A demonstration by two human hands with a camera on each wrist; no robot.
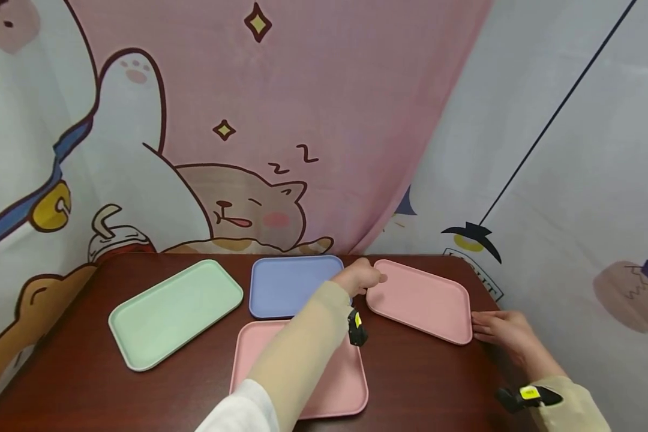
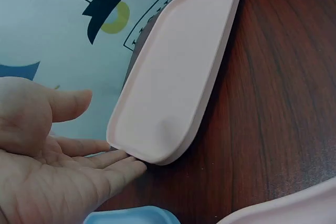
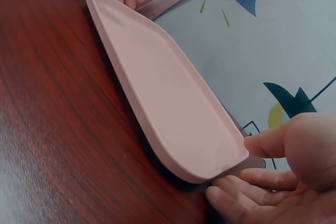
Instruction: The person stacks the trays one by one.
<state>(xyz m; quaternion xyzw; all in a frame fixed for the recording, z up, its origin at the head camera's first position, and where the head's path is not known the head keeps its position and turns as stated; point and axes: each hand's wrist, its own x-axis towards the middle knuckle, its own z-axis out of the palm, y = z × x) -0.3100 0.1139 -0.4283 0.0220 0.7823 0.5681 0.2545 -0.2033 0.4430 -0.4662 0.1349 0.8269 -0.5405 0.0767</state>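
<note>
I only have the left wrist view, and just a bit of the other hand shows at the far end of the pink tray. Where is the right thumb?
Observer: In the right wrist view, the right hand has its thumb at the tray's back corner, on the end away from the left hand; it appears to touch the rim of the pink tray.

Operator: Thanks. I catch the edge of a blue tray at the bottom of my picture. What lies on its other side?

Observer: A pale green tray; the head view shows it left of the blue one, turned at an angle.
</note>
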